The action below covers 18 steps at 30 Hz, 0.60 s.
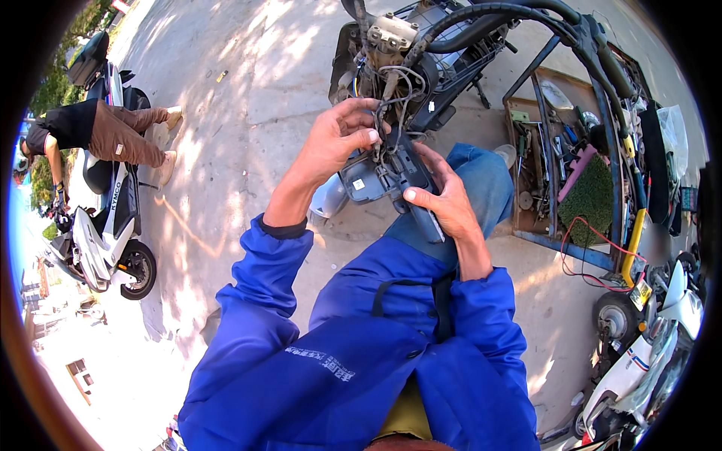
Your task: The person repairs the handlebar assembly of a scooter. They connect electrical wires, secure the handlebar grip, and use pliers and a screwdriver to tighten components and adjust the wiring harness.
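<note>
Most of the fingers of your right hand (451, 199) are hidden behind the black plastic panel (414, 171). At your left hand (331, 146), the cables (397, 86) obscure the fingertips, so you cannot tell whether they grip or only touch. A pale rounded thing (329, 197) is partly covered; its kind is unclear. The upper edge cuts off the motorcycle (392, 34). To your right, the small tools (560, 146) are too tiny to identify, a round patch (657, 245) is blurred, and the dark rim crops the white scooter (628, 368).
</note>
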{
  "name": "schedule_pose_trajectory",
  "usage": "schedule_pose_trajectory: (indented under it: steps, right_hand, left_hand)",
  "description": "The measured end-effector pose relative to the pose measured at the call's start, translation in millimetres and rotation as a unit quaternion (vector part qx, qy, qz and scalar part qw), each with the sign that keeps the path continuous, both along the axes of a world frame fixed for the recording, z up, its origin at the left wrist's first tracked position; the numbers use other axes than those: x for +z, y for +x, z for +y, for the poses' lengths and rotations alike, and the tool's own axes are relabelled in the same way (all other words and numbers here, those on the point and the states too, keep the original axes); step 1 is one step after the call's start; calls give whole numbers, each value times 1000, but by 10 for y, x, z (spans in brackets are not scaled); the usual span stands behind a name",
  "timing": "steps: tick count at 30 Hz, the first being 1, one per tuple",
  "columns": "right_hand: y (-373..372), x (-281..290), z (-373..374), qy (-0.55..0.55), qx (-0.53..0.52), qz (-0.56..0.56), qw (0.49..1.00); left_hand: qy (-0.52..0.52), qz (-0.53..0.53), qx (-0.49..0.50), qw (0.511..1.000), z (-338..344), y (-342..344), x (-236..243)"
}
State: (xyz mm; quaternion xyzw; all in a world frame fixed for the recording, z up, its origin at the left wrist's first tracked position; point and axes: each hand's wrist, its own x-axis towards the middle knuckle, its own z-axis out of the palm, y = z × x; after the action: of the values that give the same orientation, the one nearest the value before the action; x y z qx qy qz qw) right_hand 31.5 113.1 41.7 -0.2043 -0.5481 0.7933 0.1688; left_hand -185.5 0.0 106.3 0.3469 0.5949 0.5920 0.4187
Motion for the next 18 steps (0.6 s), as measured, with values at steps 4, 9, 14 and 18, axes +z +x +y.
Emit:
schedule_pose_trajectory:
  steps: [4, 9, 14, 18]
  right_hand:
    - [-8, -32, -33, 16, -16, 5, 1000]
    - [12, -16, -68, 40, -30, 17, 999]
    - [25, -136, -79, 96, -61, 14, 993]
    - [18, -140, -80, 165, -74, 10, 984]
  left_hand:
    - [-3, 7, 10, 1000, -17, 32, 23]
    - [-30, -5, -3, 1000, 5, -18, 27]
    - [-47, 19, 12, 999, 60, 79, 113]
    - [-59, 69, -4, 996, 28, 21, 58]
